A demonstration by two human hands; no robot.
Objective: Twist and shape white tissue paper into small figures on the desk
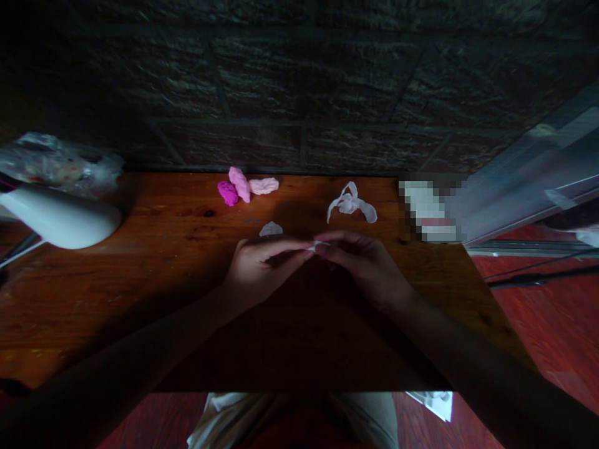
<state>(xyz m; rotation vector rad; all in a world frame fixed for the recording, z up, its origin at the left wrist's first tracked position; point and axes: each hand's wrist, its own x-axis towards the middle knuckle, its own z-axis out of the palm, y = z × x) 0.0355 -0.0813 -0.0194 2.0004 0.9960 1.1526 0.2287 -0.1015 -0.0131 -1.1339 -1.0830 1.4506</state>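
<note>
Both hands meet over the wooden table, pinching a small white piece [318, 244] between their fingertips. My left hand [262, 265] grips it from the left with closed fingers. From the other side, my right hand [367, 262] holds the same piece between thumb and fingers. Most of it is hidden, so its kind is not clear. Just beyond my left hand lies a thin whitish scrap [271, 229]. Farther back, behind my right hand, are curled whitish strips [350, 204].
At the back of the wooden table [154, 249] lie a magenta lump [228, 193], a pink lump [239, 184] and a pale pink lump [264, 186]. A white rounded object [70, 218] and clear plastic wrapping [60, 165] sit left. A dark brick-patterned wall [299, 75] stands behind.
</note>
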